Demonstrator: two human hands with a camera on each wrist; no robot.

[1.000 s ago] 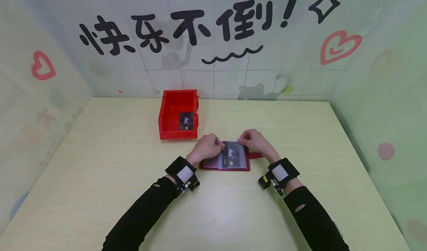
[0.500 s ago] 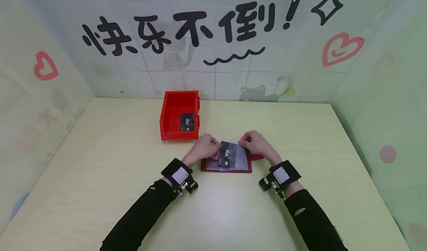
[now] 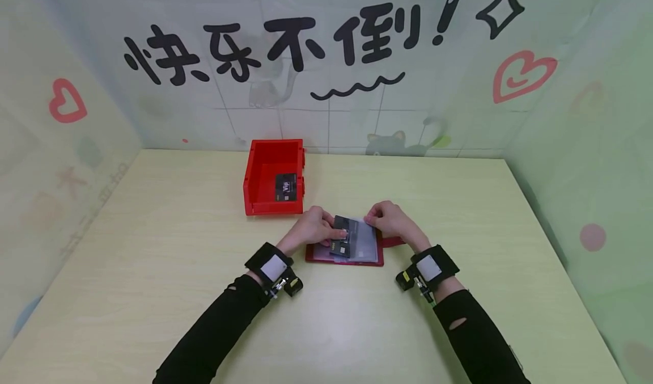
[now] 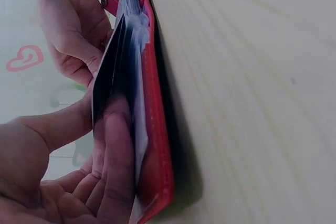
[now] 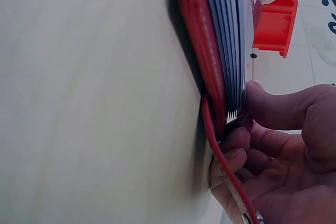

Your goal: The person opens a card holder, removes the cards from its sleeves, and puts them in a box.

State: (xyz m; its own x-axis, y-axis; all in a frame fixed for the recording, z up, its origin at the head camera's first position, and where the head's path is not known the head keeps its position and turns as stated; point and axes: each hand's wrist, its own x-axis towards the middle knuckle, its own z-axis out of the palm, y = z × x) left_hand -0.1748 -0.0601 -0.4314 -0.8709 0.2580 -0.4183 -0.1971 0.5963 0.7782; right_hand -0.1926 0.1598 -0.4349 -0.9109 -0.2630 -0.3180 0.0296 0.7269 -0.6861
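Observation:
A red card holder (image 3: 369, 264) lies spread on the table, its clear plastic sleeves (image 3: 368, 243) facing up. Slightly slanted over the sleeves is a black Vip card (image 3: 340, 249). My left hand (image 3: 312, 226) pinches this card, thumb on top and fingers underneath; in the left wrist view the card (image 4: 105, 72) stands partly lifted off the sleeves. At the upper right corner of the holder, my right hand (image 3: 390, 218) pinches the sleeve edges between thumb and fingers, as the right wrist view shows with the stacked sleeves (image 5: 231, 40). The card's far edge is partly hidden.
Behind the left hand stands a red bin (image 3: 261, 171) with another black Vip card (image 3: 285, 188) inside. The holder's red strap (image 3: 394, 241) sticks out to the right beneath the right hand. A printed cloth (image 3: 326, 77) hangs behind the table.
The card has shifted left across the sleeves and tilted. My left thumb has come over onto the card's face. The right hand stays at the corner.

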